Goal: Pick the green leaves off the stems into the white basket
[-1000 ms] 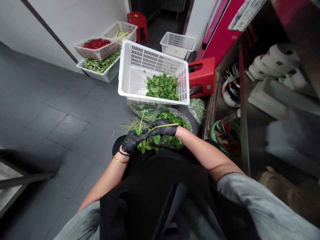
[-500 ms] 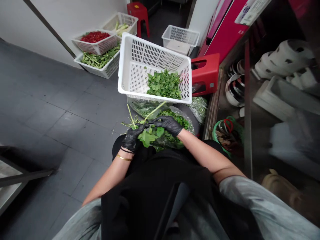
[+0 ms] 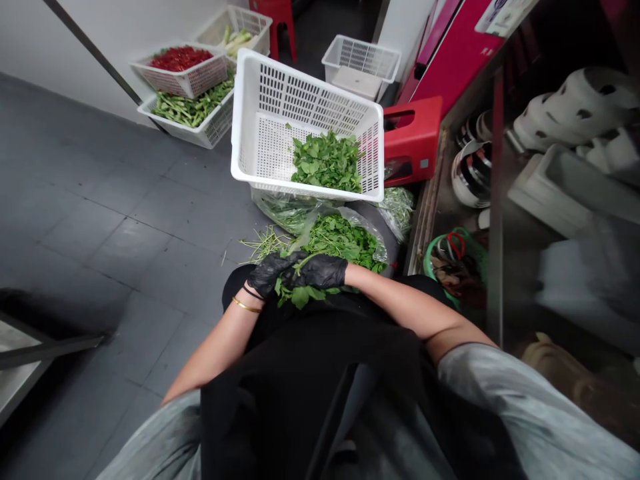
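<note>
Holding a leafy sprig (image 3: 300, 293) low over your lap, you have both hands in thin, matte black gloves. Your left hand (image 3: 267, 272) has its fingers curled shut on the stem end. Your right hand (image 3: 320, 270) meets it knuckle to knuckle, fingers likewise closed on the same sprig. Soft, flat leaves with jagged edges hang below your gloves against your black apron (image 3: 310, 373). A slim gold bangle (image 3: 245, 305) rings your left wrist.

Just beyond your hands, a crinkled clear plastic bag (image 3: 373, 230) lies open on the floor, heaped with more of the same greens. To its left, thin bare stems (image 3: 264, 243) are scattered in a wispy pile on the grey floor tiles (image 3: 115, 220).

Past the bag stands a white plastic basket (image 3: 280, 73), rectangular, with slotted walls and a fine mesh bottom. A mound of picked leaves (image 3: 327, 160) sits in its right half. A glossy red plastic stool (image 3: 413, 137) stands touching the basket's right side.

Further off by the wall, three similar baskets are stacked. One holds red chillies (image 3: 177, 59), the one beneath it holds long green pods (image 3: 193, 110), and the third lies behind them. A smaller white basket (image 3: 361, 61) stands apart by the red cabinet. On your right, a metal shelf (image 3: 493, 200) carries round bowls and white moulded shapes.
</note>
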The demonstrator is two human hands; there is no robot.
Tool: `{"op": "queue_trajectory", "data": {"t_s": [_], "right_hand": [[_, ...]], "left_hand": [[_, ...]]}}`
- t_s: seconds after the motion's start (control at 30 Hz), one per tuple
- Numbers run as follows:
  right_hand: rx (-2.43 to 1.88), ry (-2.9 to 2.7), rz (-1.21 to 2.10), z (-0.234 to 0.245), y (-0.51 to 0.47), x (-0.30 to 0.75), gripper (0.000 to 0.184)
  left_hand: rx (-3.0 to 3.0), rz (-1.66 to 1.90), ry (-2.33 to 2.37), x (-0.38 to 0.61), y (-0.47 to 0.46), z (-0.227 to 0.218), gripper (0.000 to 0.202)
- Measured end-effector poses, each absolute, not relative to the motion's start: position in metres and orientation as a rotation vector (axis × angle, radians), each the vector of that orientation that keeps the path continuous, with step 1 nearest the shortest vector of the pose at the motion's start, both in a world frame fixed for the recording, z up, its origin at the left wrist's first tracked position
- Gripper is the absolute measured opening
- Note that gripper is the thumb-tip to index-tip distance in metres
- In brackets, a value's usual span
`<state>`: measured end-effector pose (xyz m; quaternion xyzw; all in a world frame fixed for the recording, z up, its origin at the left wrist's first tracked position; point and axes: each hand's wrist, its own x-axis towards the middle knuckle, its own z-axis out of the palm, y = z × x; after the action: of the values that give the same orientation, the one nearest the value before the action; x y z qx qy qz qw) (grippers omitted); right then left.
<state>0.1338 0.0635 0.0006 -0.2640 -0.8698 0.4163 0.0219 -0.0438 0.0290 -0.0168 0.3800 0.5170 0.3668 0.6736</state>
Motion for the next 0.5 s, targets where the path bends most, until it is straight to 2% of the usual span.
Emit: {"op": "queue_trajectory", "data": {"t_s": [0.2, 0.27, 0.4, 0.5], "right_hand": [[-1.075, -2.648, 1.161, -0.003, 0.05, 0.12, 0.018], [-1.101, -2.404, 1.268, -0.011, 0.049, 0.124, 0.02], [-1.152, -1.567, 1.403, -0.017, 0.056, 0.14, 0.022], [-1.215, -1.312, 1.49, -0.008, 0.061, 0.147, 0.023]], "left_hand": [[0.643, 0.783, 1.041, -0.034, 0.026, -0.012, 0.032], [0.534, 0.866, 1.042, -0.034, 0.026, -0.012, 0.03], [0.303, 1.219, 1.129, -0.045, 0.029, -0.012, 0.026], [0.351, 1.237, 1.247, -0.059, 0.032, -0.01, 0.025]]}}
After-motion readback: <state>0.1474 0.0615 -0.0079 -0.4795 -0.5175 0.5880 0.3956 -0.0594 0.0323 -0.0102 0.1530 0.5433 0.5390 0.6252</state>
